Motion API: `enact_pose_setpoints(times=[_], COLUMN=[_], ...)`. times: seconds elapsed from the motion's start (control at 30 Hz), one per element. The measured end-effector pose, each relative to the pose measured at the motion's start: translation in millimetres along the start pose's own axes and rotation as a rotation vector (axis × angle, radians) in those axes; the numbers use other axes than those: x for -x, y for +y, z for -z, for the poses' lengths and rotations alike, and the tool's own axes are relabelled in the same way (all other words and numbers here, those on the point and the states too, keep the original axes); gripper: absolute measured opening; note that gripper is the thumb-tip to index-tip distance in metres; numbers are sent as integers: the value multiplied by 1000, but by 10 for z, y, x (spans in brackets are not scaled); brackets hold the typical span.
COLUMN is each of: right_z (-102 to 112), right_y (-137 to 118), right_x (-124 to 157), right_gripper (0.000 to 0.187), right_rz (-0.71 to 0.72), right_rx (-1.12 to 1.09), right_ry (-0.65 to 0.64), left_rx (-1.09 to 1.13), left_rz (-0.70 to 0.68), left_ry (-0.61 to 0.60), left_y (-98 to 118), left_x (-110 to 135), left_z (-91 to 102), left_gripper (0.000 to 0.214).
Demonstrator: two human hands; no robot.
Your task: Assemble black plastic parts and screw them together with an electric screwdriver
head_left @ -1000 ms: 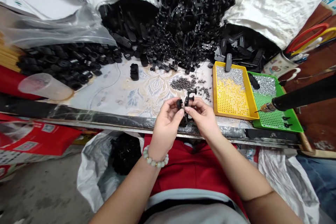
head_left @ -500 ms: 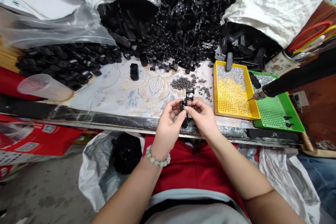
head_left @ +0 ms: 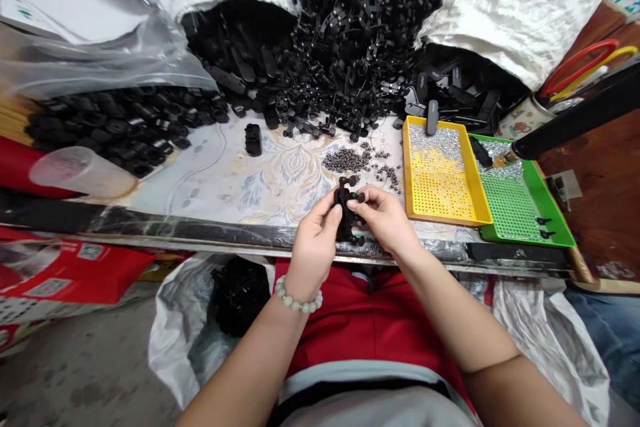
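Observation:
Between both hands, above the front edge of the table, is a black plastic clamp-like part [head_left: 345,192] with several round-ended arms. My left hand [head_left: 319,223] grips its left side between thumb and fingers; a pale bead bracelet is round that wrist. My right hand [head_left: 383,213] pinches one of the arms on the right side. Fingers cover parts of the piece. Just beyond the hands lies a heap of small dark metal bits [head_left: 346,160]. A single black block-shaped part [head_left: 253,139] stands further left on the patterned table cover [head_left: 287,180].
A yellow tray [head_left: 487,213] and a green tray [head_left: 560,230] with small silver pieces stand to the right. Over them reaches a black screwdriver-like tool [head_left: 565,123]. Black parts [head_left: 350,47] pile up at the back. A clear plastic cup [head_left: 83,170] lies at left.
The black part has turned in my hands, so its arms now spread to the right. My right fingers have shifted to an arm. The dark tool at right has moved back from the yellow tray.

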State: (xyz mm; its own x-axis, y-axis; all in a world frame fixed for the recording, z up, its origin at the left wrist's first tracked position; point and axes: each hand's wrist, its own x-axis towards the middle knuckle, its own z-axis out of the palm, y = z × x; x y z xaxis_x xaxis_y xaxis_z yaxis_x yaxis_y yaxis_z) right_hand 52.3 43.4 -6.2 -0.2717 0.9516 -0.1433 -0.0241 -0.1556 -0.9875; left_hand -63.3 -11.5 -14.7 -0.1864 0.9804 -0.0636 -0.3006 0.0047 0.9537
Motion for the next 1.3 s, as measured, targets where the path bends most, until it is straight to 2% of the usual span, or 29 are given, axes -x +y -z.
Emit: enact_pose_setpoints(times=[0.13,0.3,0.37,0.57,0.67,0.77,0.83,0.9,0.93,1.0,1.07,1.17,1.3], right_z=[34,16,8,40,47,27,7,-8,-14,-22,-31,-42,-75], right_y=[-30,-128,-137,-35,-35,-95,-134,-139,-124,-60,22,114,142], right_x=[-41,-46,-41,-48,-50,-22,31,112,159,248,307,317,277], right_gripper=[36,27,26,17,15,19,18,17,23,33,30,15,16], right_rz=[-74,88,117,-13,-14,-13,76,249,352,539,669,752,794], right_rx=[41,323,377,311,348,385,385,425,476,617,751,886,900], right_ry=[-94,-36,-34,-157,-173,-155,-110,-85,-86,-107,-123,-120,-103], left_rx=[-50,-49,-58,-223,-292,-183,3,200,276,361,386,401,398], left_rz=[1,-27,-46,-71,-72,-85,-73,-41,-27,-12,-9,16,39], left_ry=[-13,-97,-74,-44,-28,51,111,148,163,193,229,235,202], left_y=[-1,-5,13,114,52,-44,-65,-36,-8,56,108,154,193], left_x=[-11,-35,-48,-69,-93,-141,-183,-224,-242,-267,-275,-252,-203], left_z=[6,-19,-22,15,15,-12,-33,-43,-41,-26,-5,15,7], left_gripper=[43,55,53,44,39,27,20,16,15,13,11,13,20])
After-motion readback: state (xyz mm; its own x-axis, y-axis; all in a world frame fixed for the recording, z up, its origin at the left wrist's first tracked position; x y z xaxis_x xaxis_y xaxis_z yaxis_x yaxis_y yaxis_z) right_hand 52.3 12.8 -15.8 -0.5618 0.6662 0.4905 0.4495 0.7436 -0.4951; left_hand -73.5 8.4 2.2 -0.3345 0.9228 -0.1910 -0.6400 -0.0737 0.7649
